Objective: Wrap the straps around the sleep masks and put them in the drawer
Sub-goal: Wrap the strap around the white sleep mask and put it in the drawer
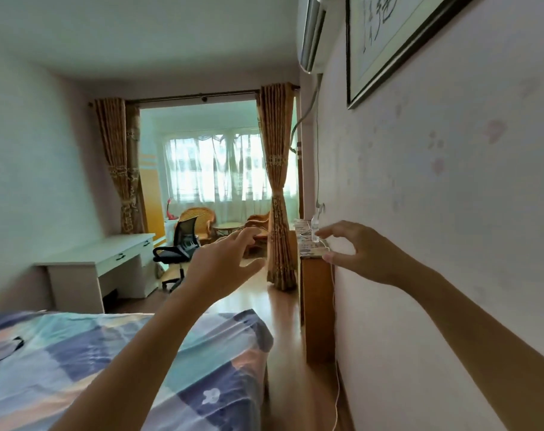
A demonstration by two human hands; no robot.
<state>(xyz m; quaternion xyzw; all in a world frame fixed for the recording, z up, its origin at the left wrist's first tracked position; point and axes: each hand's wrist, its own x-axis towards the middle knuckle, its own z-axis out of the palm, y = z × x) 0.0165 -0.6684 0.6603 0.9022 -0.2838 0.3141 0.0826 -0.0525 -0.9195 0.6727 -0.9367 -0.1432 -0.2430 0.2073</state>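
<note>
**Both hands empty and raised; sleep mask low at 8 o'clock on the bed, left hand nearer**

Near: bed (134, 368) with a striped blue, teal and peach cover fills the bottom-left. One sleep mask (1, 349) lies on it at the far-left edge, roughly 8 o'clock from frame centre, pale with a dark edge or strap showing. It is blurred, so I cannot tell if the strap is wrapped. Its long axis looks tilted, running about 8 to 2 o'clock. No other mask is visible.

Mid: left hand (221, 265) is up in the air over the foot of the bed, fingers spread wide and relaxed, holding nothing. Right hand (357, 253) is also up, at 3 o'clock from the left, fingers loosely spread, holding nothing, seen in front of the top edge of the wooden cabinet (317, 306) against the right wall. Touching or just apart, I cannot tell.

Key relation: the mask is at 8 o'clock from both hands, well apart from each and behind the line of reach. The left hand is on the mask's side and clearly the nearer one. Judgement: the next move means turning down-left toward the bed.

Far: white desk (109, 259) with drawers at 9 o'clock, black office chair (179, 247) beside it, curtains and window beyond. Which drawer is the target is not clear.
</note>
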